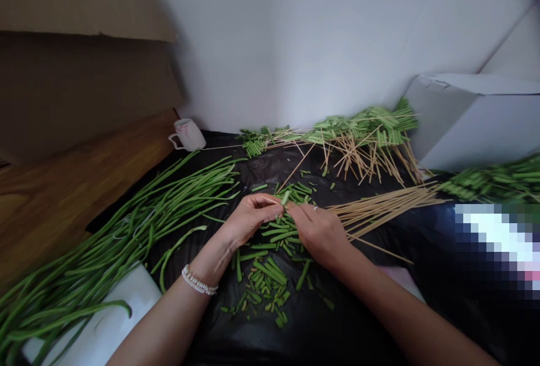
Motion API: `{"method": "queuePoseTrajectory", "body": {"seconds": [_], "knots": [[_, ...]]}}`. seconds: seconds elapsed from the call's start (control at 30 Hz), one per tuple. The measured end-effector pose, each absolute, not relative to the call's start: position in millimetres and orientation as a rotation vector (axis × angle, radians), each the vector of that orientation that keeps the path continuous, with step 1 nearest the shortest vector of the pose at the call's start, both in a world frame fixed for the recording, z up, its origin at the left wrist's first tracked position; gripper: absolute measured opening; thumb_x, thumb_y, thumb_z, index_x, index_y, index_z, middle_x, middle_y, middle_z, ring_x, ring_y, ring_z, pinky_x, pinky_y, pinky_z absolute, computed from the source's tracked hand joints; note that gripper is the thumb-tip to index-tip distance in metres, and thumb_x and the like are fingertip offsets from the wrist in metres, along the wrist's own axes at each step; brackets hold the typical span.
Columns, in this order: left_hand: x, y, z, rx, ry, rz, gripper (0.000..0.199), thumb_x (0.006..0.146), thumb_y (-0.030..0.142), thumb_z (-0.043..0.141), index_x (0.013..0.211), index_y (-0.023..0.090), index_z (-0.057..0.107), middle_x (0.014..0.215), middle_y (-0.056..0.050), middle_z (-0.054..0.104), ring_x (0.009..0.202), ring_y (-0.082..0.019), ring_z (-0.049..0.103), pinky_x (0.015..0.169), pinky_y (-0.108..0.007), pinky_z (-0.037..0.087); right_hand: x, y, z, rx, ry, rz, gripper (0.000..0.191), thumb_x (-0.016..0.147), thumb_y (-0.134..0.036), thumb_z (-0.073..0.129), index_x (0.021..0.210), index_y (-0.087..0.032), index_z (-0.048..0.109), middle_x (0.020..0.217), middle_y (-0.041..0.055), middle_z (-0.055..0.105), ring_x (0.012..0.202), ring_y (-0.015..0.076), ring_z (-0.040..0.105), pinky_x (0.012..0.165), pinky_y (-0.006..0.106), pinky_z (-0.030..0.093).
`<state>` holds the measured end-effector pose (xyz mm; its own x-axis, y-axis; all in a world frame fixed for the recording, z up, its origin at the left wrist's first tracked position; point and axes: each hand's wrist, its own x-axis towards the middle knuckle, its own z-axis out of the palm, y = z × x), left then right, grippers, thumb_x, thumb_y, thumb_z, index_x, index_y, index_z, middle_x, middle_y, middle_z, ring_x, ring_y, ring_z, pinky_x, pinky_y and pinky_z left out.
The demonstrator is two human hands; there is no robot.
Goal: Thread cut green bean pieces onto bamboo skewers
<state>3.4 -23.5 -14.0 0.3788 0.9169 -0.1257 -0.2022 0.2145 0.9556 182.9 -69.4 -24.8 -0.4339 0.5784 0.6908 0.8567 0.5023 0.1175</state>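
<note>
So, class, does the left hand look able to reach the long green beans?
Probably yes: the left hand is busy with a cut piece, but nothing visible blocks its way to the long beans.

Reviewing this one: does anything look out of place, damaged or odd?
Nothing looks clearly damaged. One skewer lies splayed away from the skewer bundle beside the right hand, out of line with the rest. A blocky pixelated patch at the right edge hides whatever is there.

Nr side of blk sheet (337, 326) has rm; long beans (107, 259) block L, skewers (388, 204) R.
</note>
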Motion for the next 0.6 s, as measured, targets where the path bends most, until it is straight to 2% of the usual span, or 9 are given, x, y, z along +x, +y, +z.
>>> {"method": "queuePoseTrajectory", "body": {"seconds": [0.23,0.43,0.6], "knots": [[2.4,-23.9,-11.4,1.003,0.867,0.929,0.023,0.059,0.024,0.084,0.075,0.013,0.072,0.069,-0.002,0.068,0.063,-0.009,0.060,0.063,-0.020,0.045,186.5,-69.0,-24.9,-1.178,-2.183,-0.588,0.024,0.087,-0.008,0.043,0.102,-0.013,0.061,0.072,0.0006,0.060,0.060,0.0127,0.050,0.057,0.028,0.030],[5.8,-23.5,-18.2,1.116,0.861,0.887,0.022,0.063,0.026,0.082,0.077,0.013,0.072,0.065,-0.001,0.067,0.059,-0.008,0.055,0.056,-0.019,0.038,182.0,-71.1,-26.4,-1.202,-2.207,-0.571,0.020,0.088,-0.012,0.046,0.101,-0.015,0.062,0.071,-0.0002,0.059,0.061,0.0129,0.050,0.057,0.028,0.028],[4.8,-23.0,-15.3,1.282,0.903,0.859,0.030,0.063,0.029,0.081,0.086,0.014,0.070,0.073,-0.002,0.067,0.065,-0.011,0.057,0.064,-0.023,0.041,189.8,-66.4,-20.4,-1.252,-2.177,-0.629,0.019,0.091,-0.018,0.045,0.096,-0.017,0.063,0.068,-0.0011,0.057,0.058,0.0127,0.048,0.056,0.028,0.026]]}}
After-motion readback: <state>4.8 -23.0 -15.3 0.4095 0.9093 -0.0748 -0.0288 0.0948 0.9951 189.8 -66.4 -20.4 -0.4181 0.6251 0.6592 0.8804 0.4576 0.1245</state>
